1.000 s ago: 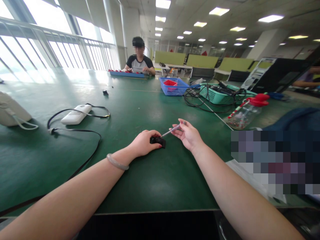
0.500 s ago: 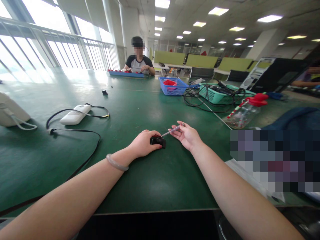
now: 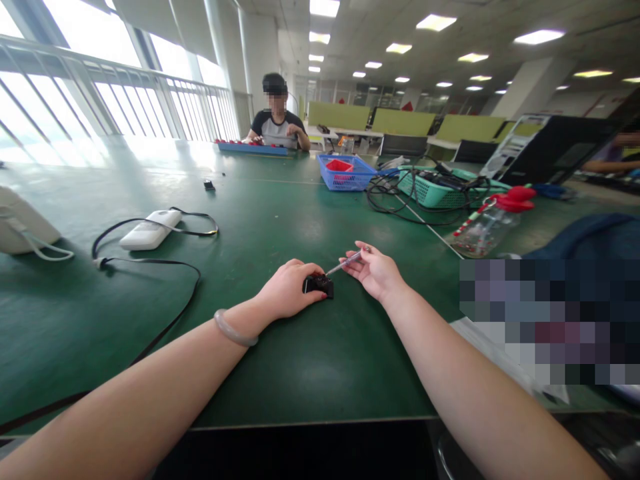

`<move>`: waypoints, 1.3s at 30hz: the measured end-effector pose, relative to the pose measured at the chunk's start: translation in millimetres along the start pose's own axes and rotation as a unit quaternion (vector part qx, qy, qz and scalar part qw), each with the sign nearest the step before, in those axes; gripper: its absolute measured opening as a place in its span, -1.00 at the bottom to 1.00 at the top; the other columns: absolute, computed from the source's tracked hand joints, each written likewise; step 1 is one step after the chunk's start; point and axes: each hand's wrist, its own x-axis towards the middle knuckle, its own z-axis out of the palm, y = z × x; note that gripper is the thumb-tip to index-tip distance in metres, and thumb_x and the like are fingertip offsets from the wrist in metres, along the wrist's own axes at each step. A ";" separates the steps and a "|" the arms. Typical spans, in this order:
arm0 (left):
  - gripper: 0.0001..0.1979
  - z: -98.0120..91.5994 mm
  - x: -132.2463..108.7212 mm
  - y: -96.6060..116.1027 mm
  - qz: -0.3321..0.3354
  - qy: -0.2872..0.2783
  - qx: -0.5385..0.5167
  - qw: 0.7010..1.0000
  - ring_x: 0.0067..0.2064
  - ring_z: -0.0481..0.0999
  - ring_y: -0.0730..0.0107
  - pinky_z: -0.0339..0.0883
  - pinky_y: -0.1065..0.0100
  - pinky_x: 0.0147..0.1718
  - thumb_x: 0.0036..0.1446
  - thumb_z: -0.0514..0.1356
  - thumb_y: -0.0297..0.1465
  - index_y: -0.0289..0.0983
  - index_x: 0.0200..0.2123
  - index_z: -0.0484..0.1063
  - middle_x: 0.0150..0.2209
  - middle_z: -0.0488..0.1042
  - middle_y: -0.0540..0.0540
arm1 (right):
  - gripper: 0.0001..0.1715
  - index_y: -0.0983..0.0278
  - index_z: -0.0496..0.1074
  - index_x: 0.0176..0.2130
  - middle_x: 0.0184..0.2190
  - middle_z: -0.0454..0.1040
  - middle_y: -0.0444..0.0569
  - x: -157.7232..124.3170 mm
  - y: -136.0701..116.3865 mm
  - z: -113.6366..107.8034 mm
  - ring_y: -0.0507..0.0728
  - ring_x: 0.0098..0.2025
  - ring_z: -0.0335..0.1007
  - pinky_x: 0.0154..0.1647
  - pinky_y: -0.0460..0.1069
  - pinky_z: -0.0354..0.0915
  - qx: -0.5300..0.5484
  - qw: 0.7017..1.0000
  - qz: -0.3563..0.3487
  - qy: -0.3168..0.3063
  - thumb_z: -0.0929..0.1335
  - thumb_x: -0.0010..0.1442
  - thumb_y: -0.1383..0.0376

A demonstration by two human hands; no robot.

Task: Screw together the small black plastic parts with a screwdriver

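Black boxy part [image 3: 319, 285] sits gripped by left hand [image 3: 287, 291], right hand [image 3: 376, 272] pinching a slim silvery tool [image 3: 343, 265].

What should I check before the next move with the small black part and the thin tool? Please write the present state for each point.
1. Left hand holds the small black part down on the green table: ok.
2. Right hand grips the thin tool between its fingers: ok.
3. Tool tip reaches the top of the part: ok. Whether it is seated correctly: cannot tell, too small.
4. Black cable lies to the left, apart from both hands: ok.
5. Bottle lies on its side to the right, apart from the right arm: ok.
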 end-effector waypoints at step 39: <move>-0.56 -2.1 0.0 -7.1 -0.036 -0.017 0.008 0.999 0.04 0.42 0.08 0.30 0.08 0.10 0.05 0.25 -0.31 -0.13 0.05 0.45 -0.06 0.56 -0.09 | -0.71 0.09 0.42 -0.02 -0.32 0.53 -0.13 -45.8 -6.2 21.4 0.11 -0.27 0.46 0.00 0.10 0.36 -0.265 0.890 -0.355 -0.108 0.33 0.24 0.27</move>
